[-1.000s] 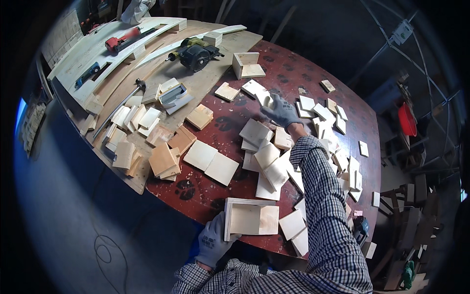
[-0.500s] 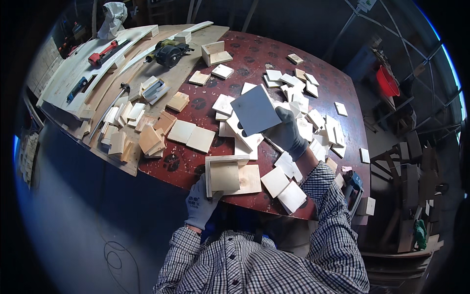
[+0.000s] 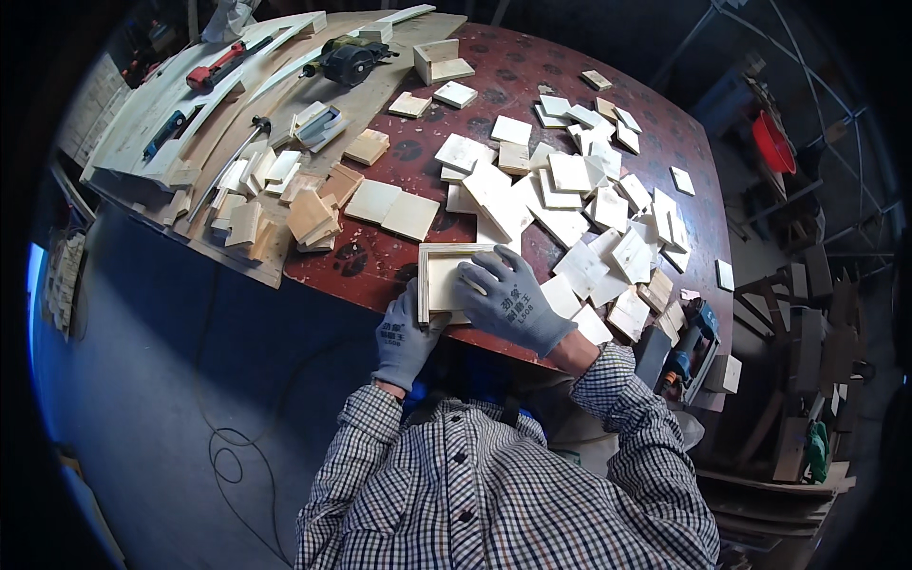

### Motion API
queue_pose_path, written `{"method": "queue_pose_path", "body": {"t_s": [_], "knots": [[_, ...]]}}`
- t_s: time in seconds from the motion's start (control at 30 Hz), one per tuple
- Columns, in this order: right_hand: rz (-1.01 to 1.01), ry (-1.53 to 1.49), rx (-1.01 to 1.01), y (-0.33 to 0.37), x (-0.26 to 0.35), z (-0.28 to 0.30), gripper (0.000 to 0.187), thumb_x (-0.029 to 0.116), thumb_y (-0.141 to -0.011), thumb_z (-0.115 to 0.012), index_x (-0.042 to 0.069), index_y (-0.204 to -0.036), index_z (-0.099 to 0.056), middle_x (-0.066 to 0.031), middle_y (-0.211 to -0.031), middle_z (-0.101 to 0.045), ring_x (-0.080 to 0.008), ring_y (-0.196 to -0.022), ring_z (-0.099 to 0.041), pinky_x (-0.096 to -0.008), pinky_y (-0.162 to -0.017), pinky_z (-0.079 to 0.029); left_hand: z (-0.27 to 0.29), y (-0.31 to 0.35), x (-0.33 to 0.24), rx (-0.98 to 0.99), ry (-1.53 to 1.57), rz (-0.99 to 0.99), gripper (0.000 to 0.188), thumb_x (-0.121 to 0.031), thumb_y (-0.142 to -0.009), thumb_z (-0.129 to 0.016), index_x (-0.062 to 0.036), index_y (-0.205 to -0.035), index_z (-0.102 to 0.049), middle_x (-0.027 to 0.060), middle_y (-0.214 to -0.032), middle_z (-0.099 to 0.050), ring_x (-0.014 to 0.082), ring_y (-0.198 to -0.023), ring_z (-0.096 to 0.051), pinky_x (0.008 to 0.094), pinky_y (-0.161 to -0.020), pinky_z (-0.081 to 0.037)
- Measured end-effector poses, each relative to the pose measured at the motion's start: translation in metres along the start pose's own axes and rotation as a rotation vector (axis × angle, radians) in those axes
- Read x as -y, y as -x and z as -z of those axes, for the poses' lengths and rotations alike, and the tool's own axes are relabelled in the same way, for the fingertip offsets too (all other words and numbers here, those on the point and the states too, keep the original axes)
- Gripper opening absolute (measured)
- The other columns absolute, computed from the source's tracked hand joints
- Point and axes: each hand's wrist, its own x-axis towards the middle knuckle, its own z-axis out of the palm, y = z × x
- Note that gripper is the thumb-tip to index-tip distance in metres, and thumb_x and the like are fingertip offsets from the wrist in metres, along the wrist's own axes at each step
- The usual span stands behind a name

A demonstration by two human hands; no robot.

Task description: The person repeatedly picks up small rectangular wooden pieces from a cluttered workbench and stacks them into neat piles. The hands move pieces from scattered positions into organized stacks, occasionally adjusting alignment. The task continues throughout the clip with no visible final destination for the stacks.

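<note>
A small pale wooden box [image 3: 435,275] with raised thin walls sits at the table's near edge. My left hand [image 3: 407,340], in a grey glove, grips its lower left corner, with the fingers partly hidden under it. My gloved right hand [image 3: 513,302] lies over the box's right side, its fingers bent onto it; the hand covers that side. Right of my right hand, loose square wooden pieces [image 3: 581,269] lie in a spread heap. A dark grey block [image 3: 652,353] is beside a blue nail gun [image 3: 692,340] at the table's right near corner.
Two square boards [image 3: 410,215] lie left of the heap on the red table [image 3: 437,123]. Wooden offcuts [image 3: 249,223], a hammer [image 3: 260,124], a circular saw [image 3: 351,62] and a red tool [image 3: 211,74] are further left. A cable [image 3: 228,456] coils on the floor.
My right hand has let go of the grey square block and come down left onto the box. A dark grey block now shows by the nail gun. My left hand keeps its hold.
</note>
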Motion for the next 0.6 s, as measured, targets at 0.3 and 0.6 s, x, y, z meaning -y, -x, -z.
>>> {"method": "queue_pose_path", "body": {"t_s": [0.3, 0.6], "knots": [[-0.487, -0.058, -0.103, 0.018, 0.037, 0.000, 0.053, 0.035, -0.091, -0.080, 0.011, -0.133, -0.061, -0.0069, -0.113, -0.068, -0.0253, -0.099, -0.065, -0.0438, -0.088, -0.049, 0.006, -0.003, -0.005, -0.023, 0.018, -0.060, 0.087, -0.066, -0.094, -0.067, 0.0009, -0.148, -0.048, 0.0216, -0.118, -0.068, 0.0411, -0.106, -0.067, 0.0529, -0.088, -0.057], [-0.558, -0.220, -0.209, 0.031, 0.052, -0.019, 0.049, 0.028, -0.093, -0.077, 0.009, -0.136, -0.064, -0.0092, -0.115, -0.072, -0.0292, -0.104, -0.069, -0.0441, -0.093, -0.053, 0.001, -0.002, 0.005, -0.029, -0.004, -0.088, 0.082, -0.063, -0.098, -0.065, 0.0021, -0.146, -0.049, 0.0204, -0.115, -0.068, 0.0407, -0.107, -0.067, 0.0514, -0.086, -0.058]]}}
